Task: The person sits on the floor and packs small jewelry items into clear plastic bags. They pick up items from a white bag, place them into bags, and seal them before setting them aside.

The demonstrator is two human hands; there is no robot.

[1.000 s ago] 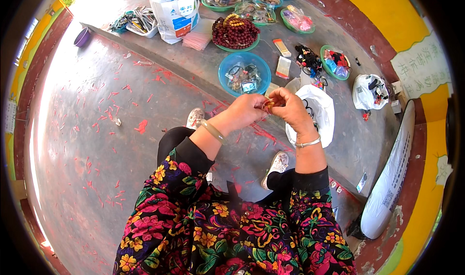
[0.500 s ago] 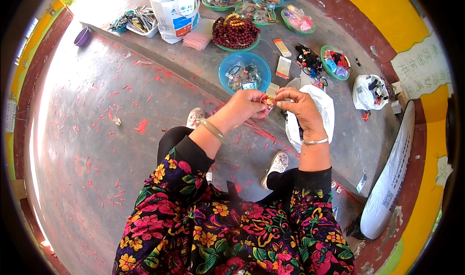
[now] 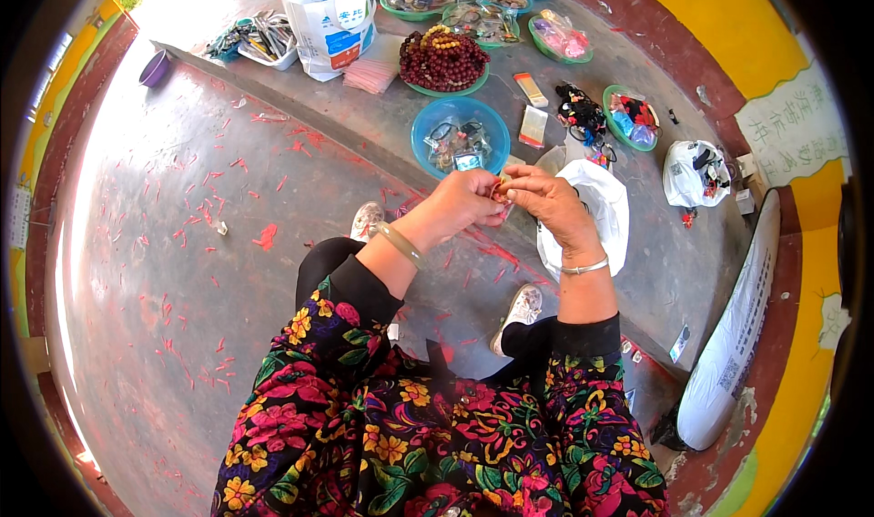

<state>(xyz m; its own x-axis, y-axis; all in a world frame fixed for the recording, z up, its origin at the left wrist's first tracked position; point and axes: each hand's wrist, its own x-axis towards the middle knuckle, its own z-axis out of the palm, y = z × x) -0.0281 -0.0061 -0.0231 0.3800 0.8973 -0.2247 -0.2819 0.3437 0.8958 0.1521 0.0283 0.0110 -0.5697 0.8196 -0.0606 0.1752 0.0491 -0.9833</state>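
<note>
Both hands meet above the raised concrete ledge [image 3: 382,126], in front of the blue bowl [image 3: 428,121]. The left hand [image 3: 460,203] and right hand [image 3: 546,198] are each pinched shut on a small orange-brown bead piece [image 3: 501,187] held between them. I judge the beadwork mid-way: the piece is in work, while the green tray of dark red beads [image 3: 443,62] sits full further back.

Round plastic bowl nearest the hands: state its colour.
Blue; the round plastic bowl shows best in the head view.
</note>
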